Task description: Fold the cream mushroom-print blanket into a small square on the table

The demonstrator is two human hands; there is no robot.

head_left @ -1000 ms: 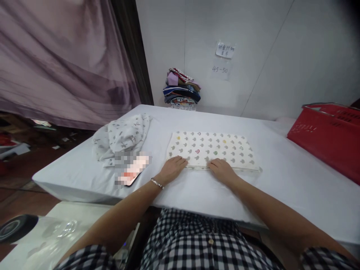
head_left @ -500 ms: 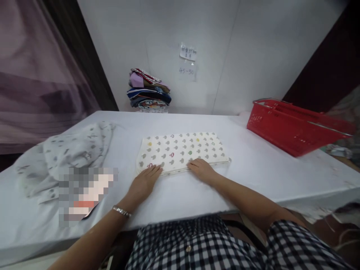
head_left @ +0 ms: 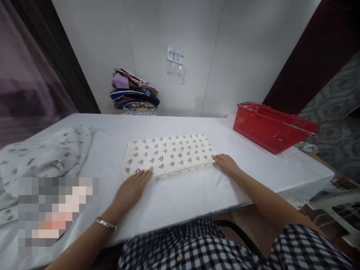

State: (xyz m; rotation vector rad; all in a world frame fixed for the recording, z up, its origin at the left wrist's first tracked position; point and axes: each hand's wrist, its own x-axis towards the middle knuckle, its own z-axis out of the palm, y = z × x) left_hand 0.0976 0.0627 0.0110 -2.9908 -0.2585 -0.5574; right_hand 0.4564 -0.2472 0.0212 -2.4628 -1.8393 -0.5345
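A white-covered table [head_left: 174,204] spans the view before a pale wall [head_left: 244,45]. With the cloth as dial centre, the left hand [head_left: 132,189] lies at seven o'clock, fingers straight and unclenched on its near edge. At four, the right hand [head_left: 227,165] touches the near corner; whether it pinches, I cannot tell. The cloth [head_left: 168,155], folded and mushroom-printed, rests flat mid-table. A rumpled sheet [head_left: 53,150] sits at nine, the red basket [head_left: 267,127] at two, stacked clothes [head_left: 135,93] at eleven, notes [head_left: 176,65] at twelve.
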